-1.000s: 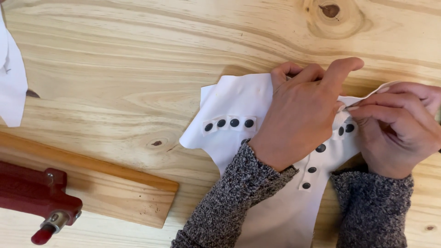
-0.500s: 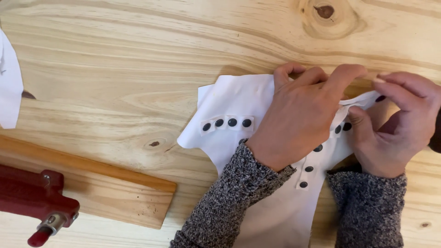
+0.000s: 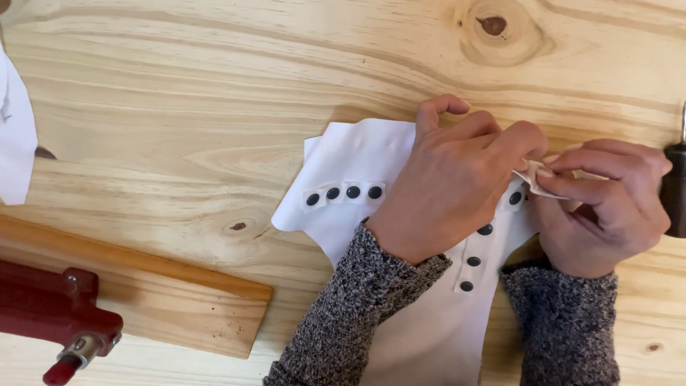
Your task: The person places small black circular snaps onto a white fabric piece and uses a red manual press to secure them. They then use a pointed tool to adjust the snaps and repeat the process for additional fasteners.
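Tabletop: pale pine wood, bare-looking, matt, strong grain w/ dark knots. White shirt-shaped piece: thin, smooth, matt, looks like paper or stiff cloth, can't tell which; small black studs on it are glossy, round, prob. plastic. Left hand & right hand pinch a crumpled white corner of same sheet. Sleeves: grey-black marled knit, rough, fuzzy. Wood block: darker, smoother, slight sheen. Clamp: red painted metal, semi-gloss, w/ bright metal screw & red plastic tip. White sheet at left edge: smooth, matt.
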